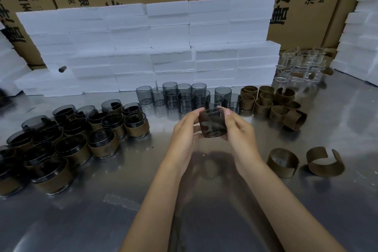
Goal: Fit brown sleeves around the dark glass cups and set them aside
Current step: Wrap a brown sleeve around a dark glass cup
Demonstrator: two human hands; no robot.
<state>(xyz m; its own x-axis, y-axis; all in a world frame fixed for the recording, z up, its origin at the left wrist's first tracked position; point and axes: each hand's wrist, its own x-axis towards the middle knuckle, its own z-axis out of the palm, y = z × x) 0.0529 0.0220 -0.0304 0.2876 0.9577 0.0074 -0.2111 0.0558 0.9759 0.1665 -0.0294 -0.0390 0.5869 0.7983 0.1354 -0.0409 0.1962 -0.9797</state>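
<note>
Brown sleeve is already wrapped on the dark cup, which is held above the steel table between both hands, in front of the bare cups. Left hand is curled round the cup's left side, fingertips on the wall. Right hand is curled round the right side, thumb up near the rim. Whether the sleeve's open ends are seated flush cannot be told; the seam is hidden.

Judgement: fitting step is nearly done, seating and alignment remain.

- Sleeve should be slid down until a band of glass is left clear at the rim, as on the finished cups at left.
- Pressure should be kept on the sleeve, not the bare glass, so the cup is not squeezed out of the grip.
- Split ends should be closed evenly; a skewed wrap would ride up.
- Cup should be kept upright and set down among the finished group, not stacked on rims.

Spare sleeves are piled at right rear; two loose sleeves lie near the right forearm. Clear beakers and foam blocks stand behind, untouched.
</note>
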